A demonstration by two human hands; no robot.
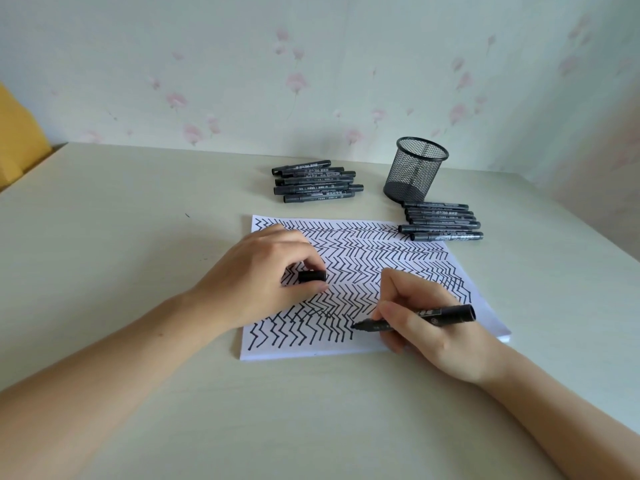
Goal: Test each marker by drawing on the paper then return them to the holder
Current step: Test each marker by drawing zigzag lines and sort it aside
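A white sheet of paper (460,306) covered in black zigzag lines lies mid-table. My right hand (429,334) grips an uncapped black marker (446,312), its tip touching the paper near the lower edge. My left hand (263,275) rests on the paper's left part and pinches the marker's black cap (311,276). A black mesh holder (414,169) stands empty-looking behind the paper. Several capped markers (317,181) lie in a pile left of the holder. Another pile of several markers (441,221) lies just in front of the holder.
The pale table (138,237) ends at a floral-papered wall (311,64) behind. A yellow object (17,133) sits past the table's far left edge. The table's right edge runs diagonally at the right.
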